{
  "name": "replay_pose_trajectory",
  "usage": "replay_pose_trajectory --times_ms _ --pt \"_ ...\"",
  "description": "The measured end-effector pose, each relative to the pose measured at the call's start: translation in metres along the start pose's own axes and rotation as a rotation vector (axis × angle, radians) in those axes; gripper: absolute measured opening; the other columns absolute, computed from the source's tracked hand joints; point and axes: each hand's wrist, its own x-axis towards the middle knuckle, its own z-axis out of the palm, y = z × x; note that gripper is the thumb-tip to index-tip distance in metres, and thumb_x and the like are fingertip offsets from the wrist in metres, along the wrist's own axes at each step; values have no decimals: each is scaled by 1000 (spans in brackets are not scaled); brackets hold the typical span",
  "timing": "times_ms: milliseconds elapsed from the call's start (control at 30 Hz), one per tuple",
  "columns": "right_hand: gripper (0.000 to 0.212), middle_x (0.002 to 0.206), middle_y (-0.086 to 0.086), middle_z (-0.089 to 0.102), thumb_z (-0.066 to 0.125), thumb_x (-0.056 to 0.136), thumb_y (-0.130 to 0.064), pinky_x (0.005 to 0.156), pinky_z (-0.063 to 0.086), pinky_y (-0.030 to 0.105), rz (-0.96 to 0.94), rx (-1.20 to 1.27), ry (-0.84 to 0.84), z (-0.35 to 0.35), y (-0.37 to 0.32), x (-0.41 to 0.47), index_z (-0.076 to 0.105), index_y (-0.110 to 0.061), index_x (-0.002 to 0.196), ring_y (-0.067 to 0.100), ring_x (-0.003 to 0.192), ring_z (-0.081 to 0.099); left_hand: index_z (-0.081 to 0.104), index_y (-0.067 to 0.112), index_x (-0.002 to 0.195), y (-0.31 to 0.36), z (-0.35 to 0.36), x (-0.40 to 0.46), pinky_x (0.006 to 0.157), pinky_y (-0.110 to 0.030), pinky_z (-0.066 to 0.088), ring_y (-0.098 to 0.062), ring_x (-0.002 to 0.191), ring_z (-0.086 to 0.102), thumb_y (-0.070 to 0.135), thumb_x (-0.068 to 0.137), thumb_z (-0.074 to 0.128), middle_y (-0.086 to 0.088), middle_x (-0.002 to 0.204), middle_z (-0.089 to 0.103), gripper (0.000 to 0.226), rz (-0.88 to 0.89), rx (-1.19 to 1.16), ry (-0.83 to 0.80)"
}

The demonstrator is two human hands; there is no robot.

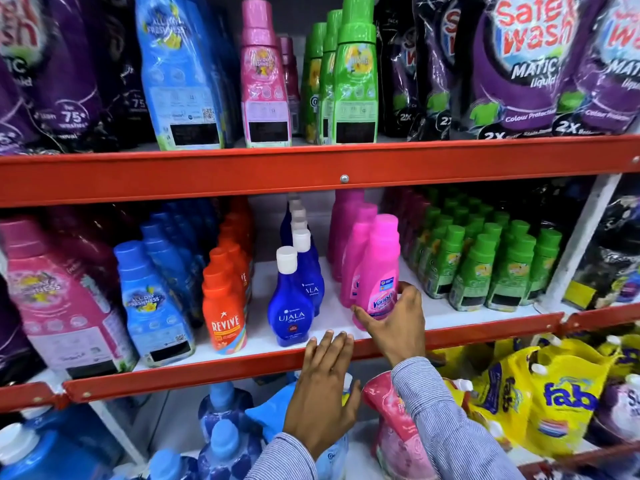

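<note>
My right grip (398,320) is hiding the foot of the pink bottle (379,268), so I am not seeing its base, and the small print on its label is blurring out. Thumb and fingers are curling round its lower body, holding it. The bottle is standing at the front of the middle shelf (207,370), near the blue bottle (289,306), with more pink ones crowding behind. It is glossy pink all over, tall cap included, and its label is reading "Vanish". My left grip (322,386) is resting flat, fingers straight, on the shelf's red edge, holding nothing. Neighbouring labels are reading "UJALA" on the blue bottle, "REVIVE" on the orange bottle (225,313) and "Safe wash Matic" on the purple pouch (519,64) above.
</note>
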Motion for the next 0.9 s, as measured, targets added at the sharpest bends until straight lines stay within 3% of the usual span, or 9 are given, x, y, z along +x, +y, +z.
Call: replay_pose_trajectory --times_ms 133,200,267,367,467,533,633,767,900 --pt "91 122 13 49 87 57 -47 97 44 35 -2 29 1 2 0 -7 43 -6 125 29 116 49 46 10 151 -5 -9 -1 123 -34 13 -22 149 42 40 92 50 -5 156 50 66 -2 -84 12" --pt "89 128 18 47 86 62 -42 103 37 33 -39 51 77 3 -2 -17 42 -3 128 32 122 44 52 11 146 -14 -22 -5 123 -30 19 -18 146 45 40 93 53 -2 152 55 61 -13 -140 66" --pt "73 127 19 48 81 71 -31 105 34 31 -123 107 186 3 -11 -32 45 -2 128 34 122 45 61 12 138 -30 -39 -15 118 -30 30 -13 139 51 37 91 56 1 143 63 53 -44 -211 163" --pt "45 117 9 53 69 77 -18 101 43 32 -232 249 251 5 -39 -60 54 -7 119 27 111 54 74 12 119 -52 -69 -33 110 -21 43 -7 119 62 31 90 60 4 121 73 37 -147 -317 355" --pt "25 103 3 59 63 81 -9 88 48 28 -296 376 199 18 -72 -87 62 -11 105 18 94 59 78 12 102 -67 -97 -49 103 -4 39 -2 101 64 28 87 61 2 103 76 27 -284 -353 530" --pt "20 94 0 62 60 82 -7 83 48 21 -340 416 111 29 -91 -104 65 -15 100 9 88 61 77 14 102 -73 -112 -55 98 0 37 5 98 63 33 85 60 4 102 76 31 -409 -404 607" --pt "25 100 -7 68 59 84 -9 86 48 16 -343 423 -100 55 -110 -126 66 -19 106 1 92 64 74 19 117 -83 -124 -61 98 1 37 15 105 60 44 79 56 9 112 73 48 -586 -503 616" --pt "47 129 -2 65 53 87 -24 101 48 26 -236 398 -331 88 -118 -142 55 -16 133 8 115 63 61 13 139 -95 -126 -61 108 -25 43 -16 124 65 54 78 51 -5 134 70 75 -653 -545 462" --pt "64 139 11 58 47 84 -34 106 46 41 -125 298 -369 107 -121 -135 44 -8 143 22 124 59 57 9 143 -96 -130 -53 107 -18 38 -20 129 62 44 82 56 -9 141 65 71 -662 -571 364"
